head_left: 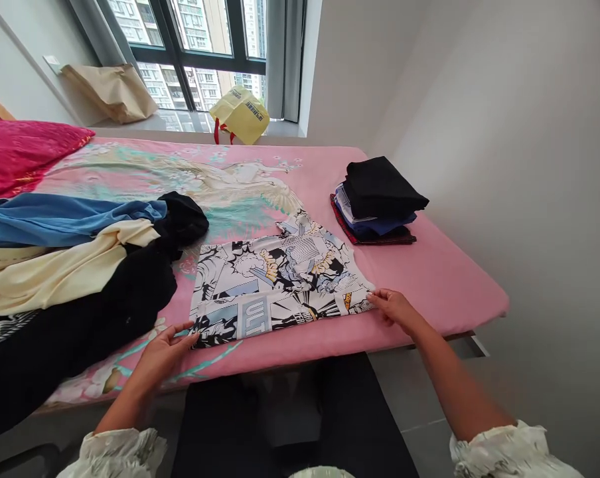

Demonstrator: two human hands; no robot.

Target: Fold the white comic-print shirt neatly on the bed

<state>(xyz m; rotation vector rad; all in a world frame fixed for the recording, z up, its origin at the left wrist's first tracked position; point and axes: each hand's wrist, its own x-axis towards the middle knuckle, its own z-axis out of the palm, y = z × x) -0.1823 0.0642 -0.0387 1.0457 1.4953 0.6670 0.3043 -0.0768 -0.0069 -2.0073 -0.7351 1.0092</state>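
Note:
A white shirt with a black, blue and orange comic print (285, 272) lies partly folded near the front edge of the bed. My left hand (168, 345) pinches its near left corner. At the near right corner, my right hand (389, 305) grips the cloth between thumb and fingers. The shirt's long near edge runs between both hands, resting on the pink sheet. One narrower part of it, perhaps a sleeve, points away toward the back.
Loose clothes, among them a black garment (105, 325), a cream one (75, 265) and a blue one (71, 216), heap at the left. A folded stack (379, 192) stands at the right. Behind are a magenta cover (26, 153), a paper bag (113, 93) and a yellow bag (243, 113).

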